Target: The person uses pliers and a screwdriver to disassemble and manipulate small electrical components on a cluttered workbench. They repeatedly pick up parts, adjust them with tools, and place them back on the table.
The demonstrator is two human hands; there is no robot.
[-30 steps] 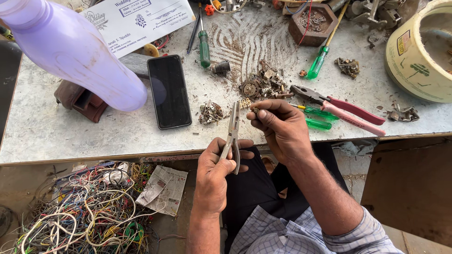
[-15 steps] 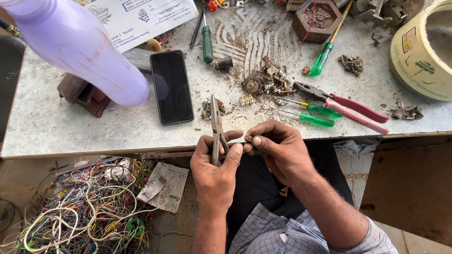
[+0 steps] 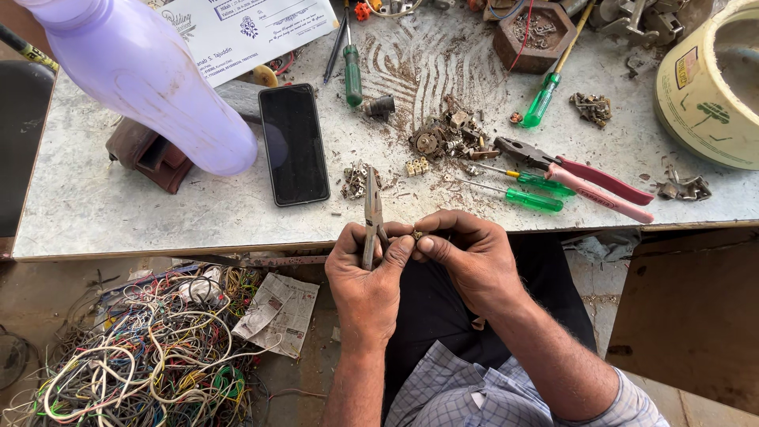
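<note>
Gripping slim metal pliers (image 3: 371, 217) upright, the left hand (image 3: 368, 277) meets the right hand (image 3: 466, 259), whose fingertips pinch a small brass part (image 3: 417, 235) just beside the pliers' handles, below the worktable's (image 3: 118, 213) edge.

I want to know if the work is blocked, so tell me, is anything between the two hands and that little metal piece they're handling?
Nothing visible is. The right hand pinches the small metal piece in its fingertips, and the left hand, holding the pliers upright, touches it too. The screwdrivers lie on the table, apart.
</note>
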